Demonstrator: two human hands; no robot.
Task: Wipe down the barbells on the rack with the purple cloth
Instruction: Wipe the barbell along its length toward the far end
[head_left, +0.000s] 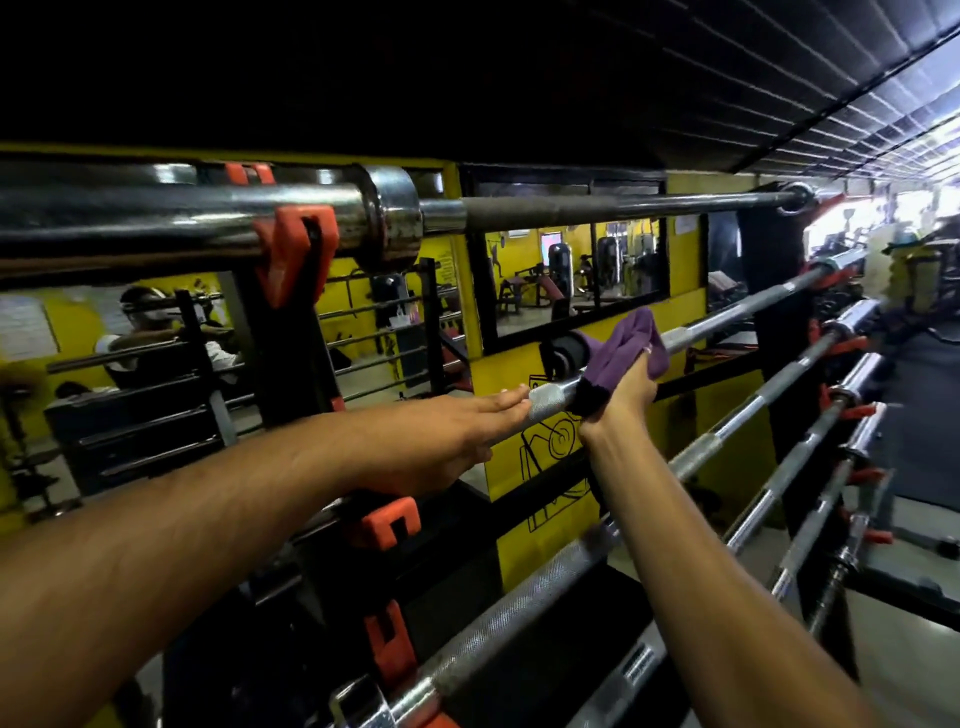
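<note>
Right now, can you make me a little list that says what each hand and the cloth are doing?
place: gym barbell rack
left hand: open, straight fingers touching the second barbell
right hand: holds the purple cloth wrapped on that same bar
top barbell: untouched
lower barbells: several, resting on orange hooks

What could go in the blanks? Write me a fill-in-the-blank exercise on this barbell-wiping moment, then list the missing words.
1. The right hand holds the purple cloth around the second barbell from the ____ of the rack.
2. The left hand touches the same bar with ____ fingers.
3. The clips on the rack posts are ____ in colour.
4. The wall behind the rack is painted ____.

Missing words: top; straight; orange; yellow
</note>
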